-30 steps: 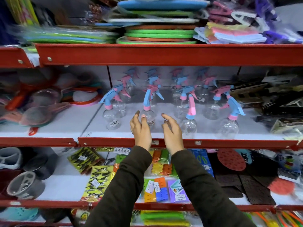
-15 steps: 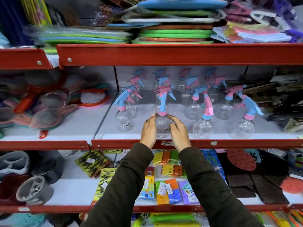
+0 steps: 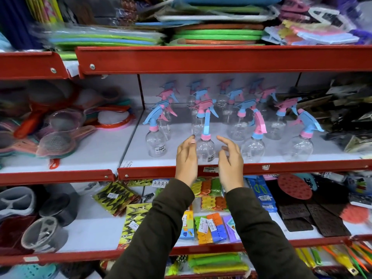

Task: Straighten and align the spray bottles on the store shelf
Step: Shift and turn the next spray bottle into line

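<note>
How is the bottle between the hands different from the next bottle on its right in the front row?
The bottle between the hands has a blue sprayer on a pink collar; the right neighbour has a pink sprayer on a blue collar. The first shows a barcode sticker low on its body; none shows on the neighbour. The left hand and right hand flank only the first. Both are clear, round, upright bottles.

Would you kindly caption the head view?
Both open hands, left and right, flank a clear plastic spray bottle on the red-edged shelf.
</note>
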`<state>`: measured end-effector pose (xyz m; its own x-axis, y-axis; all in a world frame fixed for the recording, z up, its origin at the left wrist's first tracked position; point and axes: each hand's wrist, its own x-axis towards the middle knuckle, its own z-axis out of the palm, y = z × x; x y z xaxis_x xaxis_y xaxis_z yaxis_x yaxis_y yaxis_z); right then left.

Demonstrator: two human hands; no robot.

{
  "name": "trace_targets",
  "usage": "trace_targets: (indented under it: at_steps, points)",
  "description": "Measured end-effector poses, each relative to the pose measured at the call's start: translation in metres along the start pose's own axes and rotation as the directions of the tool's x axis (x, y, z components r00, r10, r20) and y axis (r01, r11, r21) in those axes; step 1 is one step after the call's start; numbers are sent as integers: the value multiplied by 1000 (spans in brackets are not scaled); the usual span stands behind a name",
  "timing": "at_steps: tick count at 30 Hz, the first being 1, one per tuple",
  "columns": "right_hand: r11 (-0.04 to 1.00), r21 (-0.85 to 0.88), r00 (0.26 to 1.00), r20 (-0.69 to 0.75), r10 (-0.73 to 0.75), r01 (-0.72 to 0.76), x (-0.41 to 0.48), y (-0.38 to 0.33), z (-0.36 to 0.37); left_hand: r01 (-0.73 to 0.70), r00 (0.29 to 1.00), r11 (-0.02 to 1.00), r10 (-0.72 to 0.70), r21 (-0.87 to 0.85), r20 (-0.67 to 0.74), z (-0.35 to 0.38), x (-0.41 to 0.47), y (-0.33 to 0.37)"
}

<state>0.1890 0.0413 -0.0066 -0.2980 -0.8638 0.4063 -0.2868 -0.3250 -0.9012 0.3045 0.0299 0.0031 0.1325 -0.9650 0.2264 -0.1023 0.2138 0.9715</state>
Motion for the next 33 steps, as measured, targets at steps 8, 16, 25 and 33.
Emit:
trace_targets:
  at_steps: [8, 16, 25, 33]
  points:
    - [988, 128, 989, 108, -100, 86, -23, -26, 46, -96, 927, 995, 78, -30, -366, -48, 6, -5]
    - [964, 39, 895, 384, 228, -262, 16, -29, 127, 213, 953, 974, -224, -74, -204, -102, 67, -10]
    - [968, 59, 896, 394, 204, -246, 7, -29, 136, 268, 961, 961, -272, -68, -52, -124, 57, -17]
    - [986, 40, 906, 401, 133, -162, -19, -30, 123, 194, 981, 980, -192, -49, 37, -132, 31, -16]
